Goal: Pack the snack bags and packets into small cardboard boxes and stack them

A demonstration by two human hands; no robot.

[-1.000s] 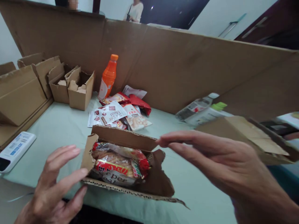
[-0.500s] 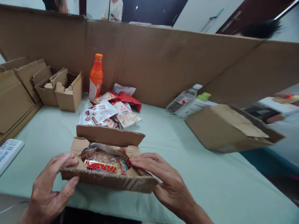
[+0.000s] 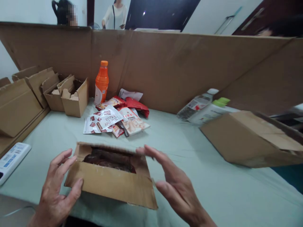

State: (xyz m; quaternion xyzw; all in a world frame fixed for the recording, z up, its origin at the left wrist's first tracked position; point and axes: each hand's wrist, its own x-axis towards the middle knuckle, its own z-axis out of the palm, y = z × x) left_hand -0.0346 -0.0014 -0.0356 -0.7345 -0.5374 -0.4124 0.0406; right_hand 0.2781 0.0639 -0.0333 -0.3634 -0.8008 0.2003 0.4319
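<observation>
A small brown cardboard box (image 3: 109,181) lies in front of me, its front panel raised and its top partly open. Inside sits a dark, shiny wrapped package (image 3: 107,159), mostly in shadow. My left hand (image 3: 60,184) is at the box's left end, thumb against the front panel and fingertips at the upper left corner. My right hand (image 3: 176,183) is at the right end with thumb and fingers spread, the fingertips by the back right corner. Whether the right thumb touches the box is hard to tell.
Behind the box lie several snack packets (image 3: 115,118) and an orange bottle (image 3: 101,83). Small cartons (image 3: 74,97) stand at the left, near a white device (image 3: 14,160). Two bottles (image 3: 201,105) lean beside a larger box (image 3: 246,138) at right. A cardboard wall (image 3: 161,66) runs behind.
The box's front panel has tipped up and its back flap has come down, shading the package. My right hand has opened wider and lifted from the box's right end. The view has shifted.
</observation>
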